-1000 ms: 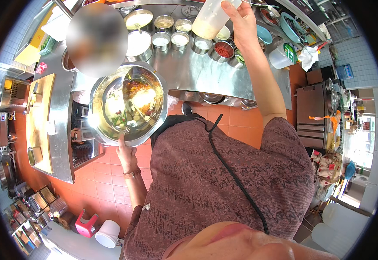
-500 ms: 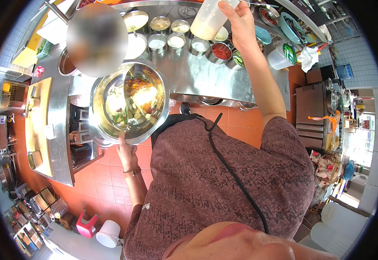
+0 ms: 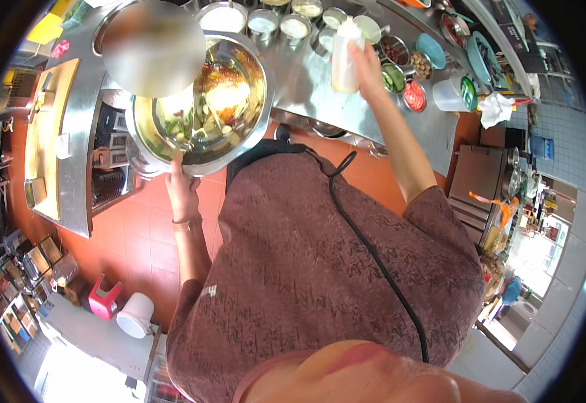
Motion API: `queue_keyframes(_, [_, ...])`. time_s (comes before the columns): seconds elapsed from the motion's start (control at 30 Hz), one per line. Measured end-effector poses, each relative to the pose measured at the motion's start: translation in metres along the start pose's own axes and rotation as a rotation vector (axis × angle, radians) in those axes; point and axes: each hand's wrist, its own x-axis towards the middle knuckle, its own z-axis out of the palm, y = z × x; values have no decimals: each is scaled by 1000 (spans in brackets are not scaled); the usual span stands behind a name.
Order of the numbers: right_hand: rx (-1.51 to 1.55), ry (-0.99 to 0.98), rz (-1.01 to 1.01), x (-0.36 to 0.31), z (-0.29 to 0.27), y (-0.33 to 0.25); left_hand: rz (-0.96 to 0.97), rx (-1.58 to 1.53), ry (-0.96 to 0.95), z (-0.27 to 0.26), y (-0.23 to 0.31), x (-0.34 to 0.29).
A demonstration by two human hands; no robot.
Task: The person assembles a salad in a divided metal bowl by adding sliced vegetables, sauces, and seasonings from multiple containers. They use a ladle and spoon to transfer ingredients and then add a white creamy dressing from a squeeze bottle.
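Observation:
A large steel mixing bowl (image 3: 264, 101) is tilted at the counter's edge. Inside lie chopped greens, garlic-like slices, red-brown seasoning and a pale heap (image 3: 226, 94) in shiny liquid. My left hand (image 3: 183, 188) grips the near rim, its fingertips over the edge. Over the counter to the right, my right hand (image 3: 367, 70) is closed round a translucent white squeeze bottle (image 3: 344, 62). The bottle stands nearly upright, nozzle up, with some pale content low inside. A blurred disc covers the bowl's upper left.
Small steel pots of powders (image 3: 296, 27) line the back of the steel counter (image 3: 306, 84). Cucumber slices (image 3: 394, 78), a pot of red food (image 3: 414, 96) and a white tub (image 3: 449, 95) are on the right. A wooden board (image 3: 46, 138) lies left.
My right hand has brought the squeeze bottle down and nearer, from a tilted position to nearly upright. The left hand still holds the bowl. The whole view has shifted.

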Motion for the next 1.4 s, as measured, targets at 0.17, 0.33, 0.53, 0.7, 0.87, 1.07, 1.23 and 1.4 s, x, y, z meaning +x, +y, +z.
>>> queue_keyframes(0.17, [-73, -170, -1, 13, 21, -71, 6, 1, -6, 17, 9, 8])
queue_keyframes(0.33, [-277, -442, 190, 11, 49, -83, 12, -31, -47, 2, -3, 24])
queue_keyframes(0.53, [-906, -845, 61, 12, 110, -100, 5, -50, -34, 5, -10, 24])
queue_keyframes(0.7, [-1417, -999, -266, 1, 170, -126, -57, -62, -20, 2, -7, 18])
queue_keyframes(0.87, [-1646, -1070, -445, 15, 186, -118, -73, -88, 5, 1, -7, 19])
queue_keyframes(1.07, [-1811, -1106, -751, 9, 207, -132, -73, -106, 42, 1, -17, 17])
queue_keyframes(1.23, [-1891, -1089, -878, 10, 215, -129, -75, -136, 37, 0, -22, 18])
queue_keyframes(1.4, [-1915, -1221, -820, 10, 225, -122, -52, -123, 23, -1, -24, 14])
